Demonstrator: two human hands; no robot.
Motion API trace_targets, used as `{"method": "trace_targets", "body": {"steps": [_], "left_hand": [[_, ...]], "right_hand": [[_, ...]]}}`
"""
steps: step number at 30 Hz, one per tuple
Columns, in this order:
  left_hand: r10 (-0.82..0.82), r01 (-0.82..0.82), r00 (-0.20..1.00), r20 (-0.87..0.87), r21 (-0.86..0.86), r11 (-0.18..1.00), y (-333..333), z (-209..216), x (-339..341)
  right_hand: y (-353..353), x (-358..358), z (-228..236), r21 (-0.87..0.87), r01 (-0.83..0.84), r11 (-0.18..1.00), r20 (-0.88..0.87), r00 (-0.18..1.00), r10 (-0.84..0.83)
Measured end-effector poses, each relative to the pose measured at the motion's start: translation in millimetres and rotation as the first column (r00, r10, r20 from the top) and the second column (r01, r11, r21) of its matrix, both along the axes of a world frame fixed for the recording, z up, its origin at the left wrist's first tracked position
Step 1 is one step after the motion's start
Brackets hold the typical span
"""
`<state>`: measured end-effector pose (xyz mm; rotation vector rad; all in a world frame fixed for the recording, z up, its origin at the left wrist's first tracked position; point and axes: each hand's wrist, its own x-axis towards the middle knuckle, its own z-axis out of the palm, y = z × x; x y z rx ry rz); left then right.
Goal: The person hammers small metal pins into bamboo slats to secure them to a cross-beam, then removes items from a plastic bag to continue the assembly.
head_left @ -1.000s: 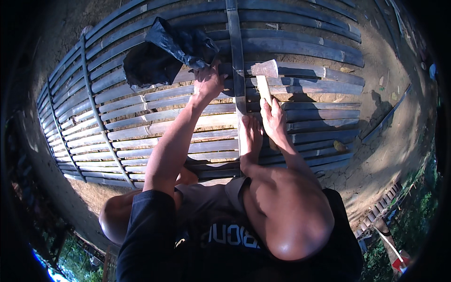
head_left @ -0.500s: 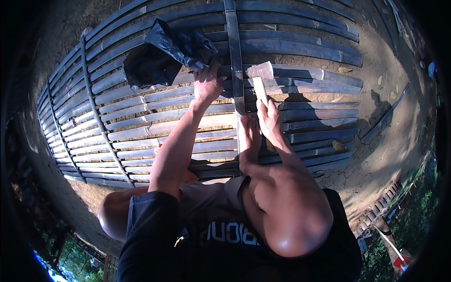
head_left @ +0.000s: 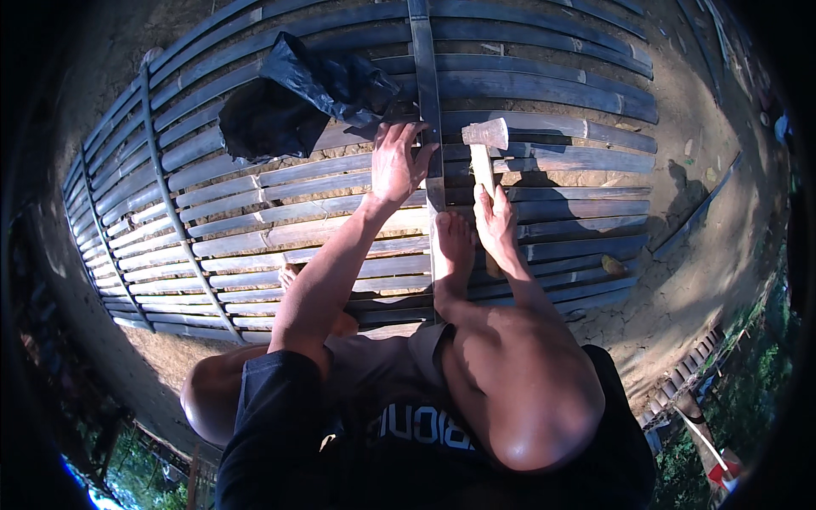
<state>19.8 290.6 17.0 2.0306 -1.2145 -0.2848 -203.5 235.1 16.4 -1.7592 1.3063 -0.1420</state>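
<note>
My right hand is wrapped round the pale wooden handle of a hatchet. The hatchet's grey head, with its flared edge to the right, hovers over or rests on the bamboo slats; I cannot tell which. My left hand lies palm down with its fingers spread on the slats. Its thumb reaches the dark lengthwise crosspiece. Just beyond the left fingertips lies a crumpled black plastic bag. My bare foot stands between the two forearms, at the crosspiece.
The slats form a wide platform low over bare brown soil, with more crosspieces at the left. A dry leaf lies near the right slat ends. A thin dark strip rests on the ground to the right.
My left hand has slid right, away from the bag toward the crosspiece, and its fingers have spread. The hatchet has turned and shifted slightly right in my right hand.
</note>
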Motion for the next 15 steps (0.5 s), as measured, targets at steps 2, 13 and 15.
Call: {"method": "trace_targets", "body": {"steps": [2, 13, 15], "left_hand": [[0.13, -0.135, 0.98, -0.148, -0.028, 0.99, -9.2, -14.6, -19.4], [0.304, -0.478, 0.638, -0.708, -0.054, 0.876, -24.3, -54.1, -16.4], [0.298, -0.435, 0.7, -0.649, -0.057, 0.899, -21.3, -40.5, -22.1]], "right_hand": [[-4.1, -0.8, 0.9, 0.058, 0.017, 0.998, -0.029, 0.999, -0.015], [-13.0, -2.2, -5.2, 0.032, 0.049, 0.998, -0.023, 0.999, -0.048], [-10.9, -2.2, -4.1, 0.058, 0.073, 0.996, -0.069, 0.995, -0.069]]}}
